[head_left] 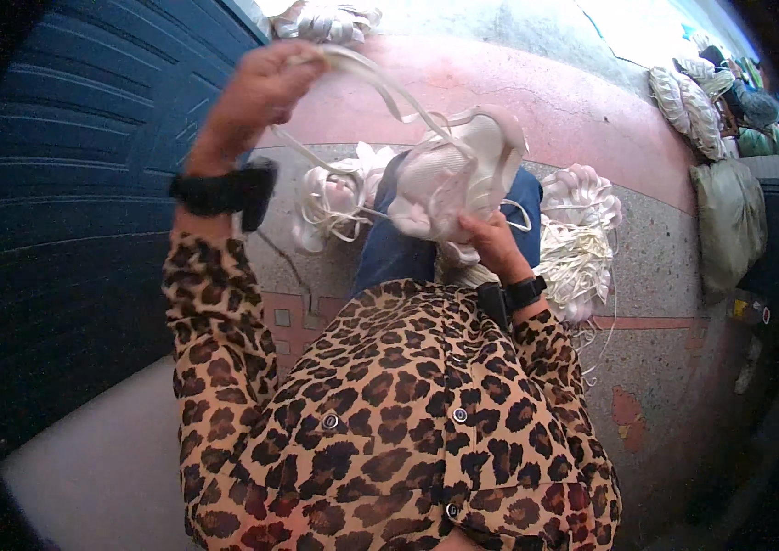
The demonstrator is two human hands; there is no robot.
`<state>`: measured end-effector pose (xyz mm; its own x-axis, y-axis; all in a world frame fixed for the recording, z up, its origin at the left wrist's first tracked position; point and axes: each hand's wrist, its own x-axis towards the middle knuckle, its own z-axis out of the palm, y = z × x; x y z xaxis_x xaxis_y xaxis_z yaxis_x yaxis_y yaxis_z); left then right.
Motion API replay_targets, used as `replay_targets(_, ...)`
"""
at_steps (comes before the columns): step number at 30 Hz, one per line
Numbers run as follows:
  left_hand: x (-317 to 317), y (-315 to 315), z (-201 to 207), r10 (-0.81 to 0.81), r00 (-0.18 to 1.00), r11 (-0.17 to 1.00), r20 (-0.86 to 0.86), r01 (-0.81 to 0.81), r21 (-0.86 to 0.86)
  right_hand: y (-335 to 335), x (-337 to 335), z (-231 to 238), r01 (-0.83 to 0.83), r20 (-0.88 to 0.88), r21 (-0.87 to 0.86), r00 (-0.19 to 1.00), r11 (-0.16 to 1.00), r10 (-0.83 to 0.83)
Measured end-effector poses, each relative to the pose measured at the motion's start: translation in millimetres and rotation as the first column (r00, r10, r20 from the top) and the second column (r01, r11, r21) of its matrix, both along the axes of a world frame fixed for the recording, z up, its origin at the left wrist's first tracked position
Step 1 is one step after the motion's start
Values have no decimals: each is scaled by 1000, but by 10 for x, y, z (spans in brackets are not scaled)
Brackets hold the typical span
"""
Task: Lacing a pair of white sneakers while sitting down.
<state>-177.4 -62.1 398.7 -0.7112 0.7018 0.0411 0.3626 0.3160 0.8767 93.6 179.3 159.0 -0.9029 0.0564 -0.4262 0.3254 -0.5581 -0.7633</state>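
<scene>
Over my knees, my right hand [492, 243] is closed on the edge of a white sneaker [449, 179] with a pale mesh upper. Raised at the upper left, my left hand [270, 81] pinches a flat white shoelace [366, 69], blurred by motion. That lace arcs away from the fingers and runs down to the sneaker. To the right of my knee lies a tangled bundle of cream laces [575, 257], with white shoes [581, 195] stacked just beyond it. More white shoes [325, 202] with loose laces sit on the floor left of my knees.
A blue slatted door [114, 119] stands close along my left. Another pile of pale shoes [321, 20] lies at the far left. On the right are a full greenish sack [729, 220], bundled shoes [688, 101] and a small yellow-and-dark object [750, 308].
</scene>
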Motion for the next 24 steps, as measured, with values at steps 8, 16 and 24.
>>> replay_targets(8,573,-422,-2879,87,996,946,7,-81,-312,-53,56,131,25,4,-101,1000,995,-25)
replay_targets(16,963,-593,-3325,76,981,967,-179,-116,-229,-106,8,154,-23,-29,-182,999,983,18)
replay_targets(24,1139,-152,-1444,25,997,990,-73,-35,-135,260,497,260,160,-13,-346,984,924,-176)
